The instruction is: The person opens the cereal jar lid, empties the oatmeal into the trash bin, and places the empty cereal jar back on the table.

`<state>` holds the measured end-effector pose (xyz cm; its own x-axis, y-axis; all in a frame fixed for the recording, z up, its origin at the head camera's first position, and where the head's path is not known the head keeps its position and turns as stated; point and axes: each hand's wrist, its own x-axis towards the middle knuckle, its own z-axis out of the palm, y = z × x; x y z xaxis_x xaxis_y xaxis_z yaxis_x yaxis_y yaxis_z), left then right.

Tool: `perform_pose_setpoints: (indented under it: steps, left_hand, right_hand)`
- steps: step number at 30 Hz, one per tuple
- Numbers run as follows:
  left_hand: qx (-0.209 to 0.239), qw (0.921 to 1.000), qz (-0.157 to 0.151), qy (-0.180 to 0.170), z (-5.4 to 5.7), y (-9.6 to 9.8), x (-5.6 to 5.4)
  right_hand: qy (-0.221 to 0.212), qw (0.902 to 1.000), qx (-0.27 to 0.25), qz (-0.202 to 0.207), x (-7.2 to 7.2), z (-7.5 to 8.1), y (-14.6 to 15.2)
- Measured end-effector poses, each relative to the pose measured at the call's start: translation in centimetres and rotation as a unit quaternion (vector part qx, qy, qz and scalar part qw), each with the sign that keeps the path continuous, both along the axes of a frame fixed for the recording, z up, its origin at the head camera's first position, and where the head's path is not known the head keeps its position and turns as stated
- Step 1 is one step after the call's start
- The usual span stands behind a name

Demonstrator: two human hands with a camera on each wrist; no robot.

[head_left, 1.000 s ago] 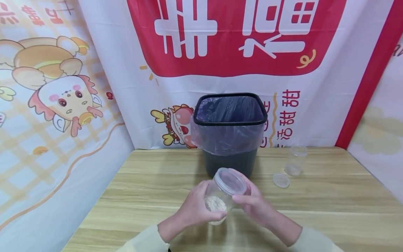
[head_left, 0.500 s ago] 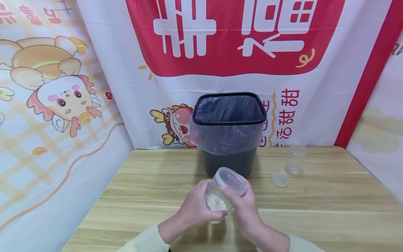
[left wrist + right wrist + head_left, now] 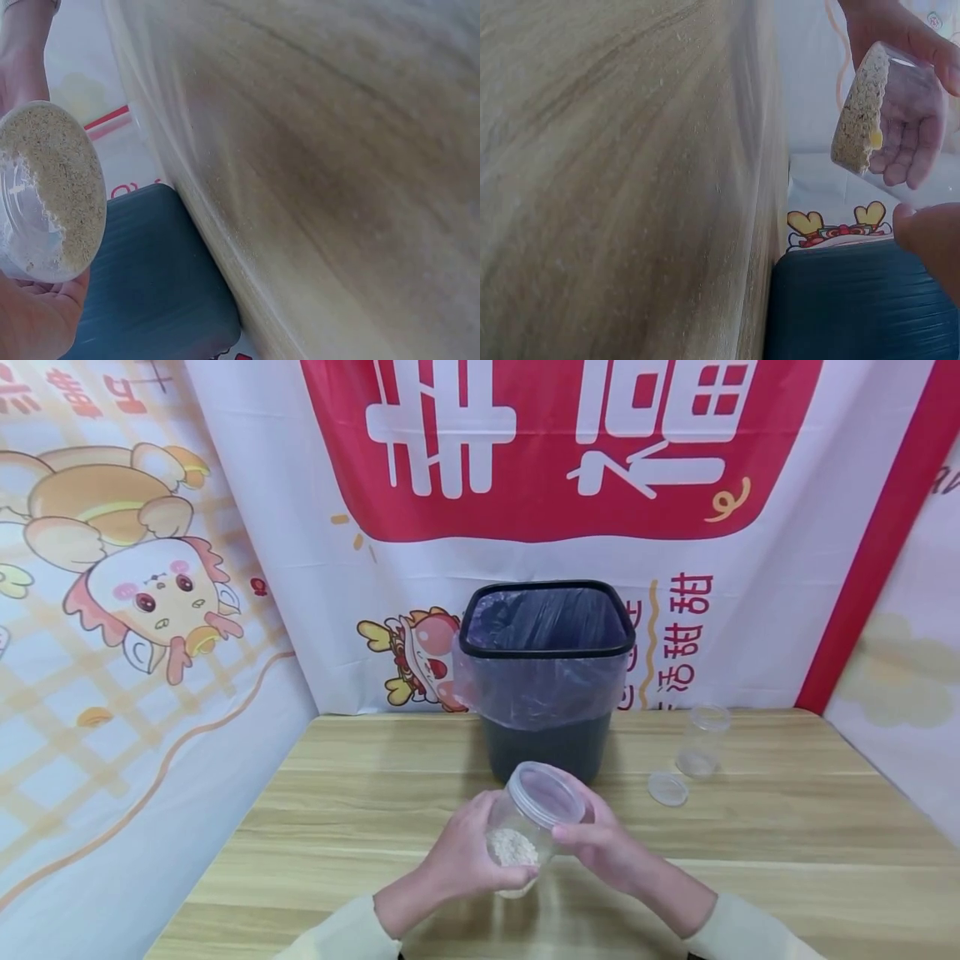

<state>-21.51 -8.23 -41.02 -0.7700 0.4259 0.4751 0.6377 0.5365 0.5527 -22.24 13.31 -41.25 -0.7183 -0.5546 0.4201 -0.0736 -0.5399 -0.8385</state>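
Note:
A clear plastic jar [image 3: 517, 827] is held tilted above the table in front of the bin, its translucent screw lid [image 3: 550, 791] facing up and to the right. Pale oat-like flakes [image 3: 64, 165] fill its lower part and slope to one side; a small yellow spot [image 3: 875, 138] shows among them in the right wrist view. My left hand [image 3: 467, 850] grips the jar's body, with its thumb across the front near the base. My right hand [image 3: 603, 842] grips the lid from the right, thumb at the near rim and the other fingers behind it.
A dark bin [image 3: 551, 747] with a black rim and a purple plastic liner stands at the back centre. Right of it, on the wooden table [image 3: 360, 777], are another clear jar [image 3: 701, 747] without a lid and a flat clear lid [image 3: 667, 788]. Printed cloths hang behind and at the sides.
My right hand's thumb moved across onto the lid, then swung back to the right rim as the hand and wrist turned. The left hand and the jar have stayed nearly in place.

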Motion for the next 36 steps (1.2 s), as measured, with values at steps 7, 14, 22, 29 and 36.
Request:
perform_pose_setpoints:
  steps: [7,14,22,29,36]
  left_hand:
    - [0.008,0.9996,0.025,-0.011,0.0,0.2,-0.1]
    - [0.002,0.9988,0.044,0.02,0.0,0.4,0.0]
    - [0.001,0.9989,0.034,0.032,-0.1,0.4,0.1]
    - [0.02,0.9997,0.01,-0.001,0.2,0.0,0.0]
    - [0.016,0.9998,0.007,-0.008,0.0,0.1,0.1]
  right_hand:
    - [-0.032,0.9785,-0.028,-0.202,2.1,0.2,-2.4]
    - [-0.142,0.9142,0.03,-0.378,4.4,2.1,-5.4]
    - [-0.145,0.9267,0.028,-0.346,4.1,2.3,-4.9]
    - [-0.007,0.9958,-0.027,-0.087,1.6,1.1,-1.2]
    - [0.01,0.9988,-0.041,-0.023,0.8,0.3,-0.4]
